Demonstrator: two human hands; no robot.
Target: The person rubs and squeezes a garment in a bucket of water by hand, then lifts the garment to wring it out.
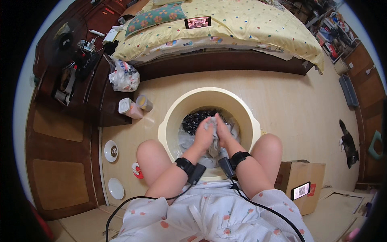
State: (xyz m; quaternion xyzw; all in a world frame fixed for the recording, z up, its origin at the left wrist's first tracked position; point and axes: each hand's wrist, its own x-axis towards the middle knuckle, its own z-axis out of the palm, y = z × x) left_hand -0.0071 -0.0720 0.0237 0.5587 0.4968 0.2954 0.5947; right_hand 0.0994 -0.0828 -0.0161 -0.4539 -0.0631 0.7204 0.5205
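Observation:
A large cream plastic tub stands on the floor between my knees, with water and laundry in it. My left hand and my right hand are close together over the tub, with a wet light grey cloth held between them; its lower end hangs toward the water. A dark patterned cloth lies in the water at the tub's far left. Pale fabric lies beside and below it, partly hidden by my hands and wrists. Each wrist wears a black strap with a cabled device.
A bed with a yellow sheet stands beyond the tub. Lidded plastic containers and a full plastic bag are at the left, by a wooden cabinet. Two white bowls sit at lower left. A cardboard box and a cat are at the right.

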